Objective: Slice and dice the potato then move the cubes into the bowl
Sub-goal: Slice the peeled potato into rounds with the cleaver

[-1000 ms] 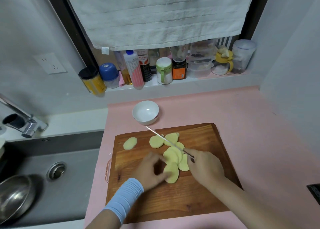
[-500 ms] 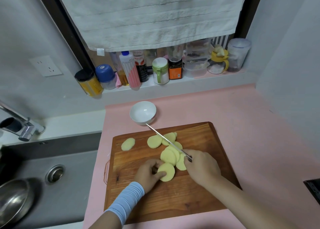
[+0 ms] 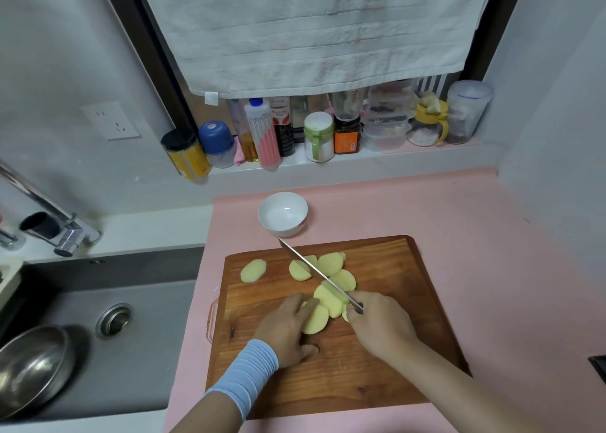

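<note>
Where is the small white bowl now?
Head view: the small white ceramic bowl sits on the pink counter, just beyond the brown wooden cutting board's far edge, by the steel knife's tip.

- Potato slices (image 3: 331, 298): pale yellow.
- Cutting board (image 3: 377, 367): reddish-brown, streaked wood grain.
- Bowl (image 3: 285, 230), at 12 o'clock from the board: plain white.
- Knife (image 3: 308, 265): silver blade.
- Counter mat (image 3: 475, 235): pink.
- Wristband (image 3: 244, 377), at 7 o'clock: light blue, fine ribbed stripes.
- Towel (image 3: 311, 32), at 12 o'clock: off-white, horizontal bands.
- Sink (image 3: 147, 350), at 9 o'clock: grey.
</note>
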Demonstrator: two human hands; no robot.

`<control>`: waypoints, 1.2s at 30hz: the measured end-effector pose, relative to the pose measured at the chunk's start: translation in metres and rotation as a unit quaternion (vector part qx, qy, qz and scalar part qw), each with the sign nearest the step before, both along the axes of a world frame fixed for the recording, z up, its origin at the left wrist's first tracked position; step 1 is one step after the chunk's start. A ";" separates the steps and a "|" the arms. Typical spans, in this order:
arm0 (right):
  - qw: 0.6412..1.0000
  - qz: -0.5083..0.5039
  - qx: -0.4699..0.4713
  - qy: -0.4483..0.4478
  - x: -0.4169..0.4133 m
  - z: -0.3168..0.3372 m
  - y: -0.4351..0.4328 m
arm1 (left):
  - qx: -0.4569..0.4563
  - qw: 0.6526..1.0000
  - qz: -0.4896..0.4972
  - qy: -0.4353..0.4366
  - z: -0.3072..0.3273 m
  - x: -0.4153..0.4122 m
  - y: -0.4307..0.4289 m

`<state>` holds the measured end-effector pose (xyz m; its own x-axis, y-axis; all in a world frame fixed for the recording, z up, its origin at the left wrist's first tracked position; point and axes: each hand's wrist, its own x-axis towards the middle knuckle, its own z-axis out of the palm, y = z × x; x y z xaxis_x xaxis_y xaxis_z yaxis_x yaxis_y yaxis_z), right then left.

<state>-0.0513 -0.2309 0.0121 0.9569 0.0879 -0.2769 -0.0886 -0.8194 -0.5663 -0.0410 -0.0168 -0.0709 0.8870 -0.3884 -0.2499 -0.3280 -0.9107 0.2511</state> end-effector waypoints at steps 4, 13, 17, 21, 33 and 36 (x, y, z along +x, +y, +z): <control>1.000 -0.009 0.003 -0.001 -0.001 0.004 -0.004 | -0.035 0.993 0.111 -0.006 0.001 0.007 0.000; 0.998 -0.015 0.026 0.049 -0.002 0.000 0.003 | -0.116 0.921 0.364 0.073 0.013 0.003 -0.005; 0.996 -0.004 0.012 0.085 -0.006 -0.007 0.012 | -0.160 0.899 0.399 0.088 0.011 0.001 -0.003; 0.994 0.010 -0.009 0.107 -0.008 -0.014 0.016 | -0.200 0.923 0.320 -0.074 0.007 -0.007 0.016; 0.989 0.050 0.003 0.136 0.006 -0.025 0.019 | -0.155 0.940 -0.090 -0.289 -0.035 -0.003 0.045; 0.989 0.067 -0.018 0.127 0.012 -0.026 0.021 | -0.184 0.935 -0.047 -0.299 -0.051 -0.007 0.042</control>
<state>-0.0397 -0.2100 -0.0143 0.8364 0.1956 -0.5120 -0.1125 -0.8530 -0.5097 -0.0477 0.0249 -0.1215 0.7832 -0.4332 0.4460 -0.5838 -0.7591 0.2880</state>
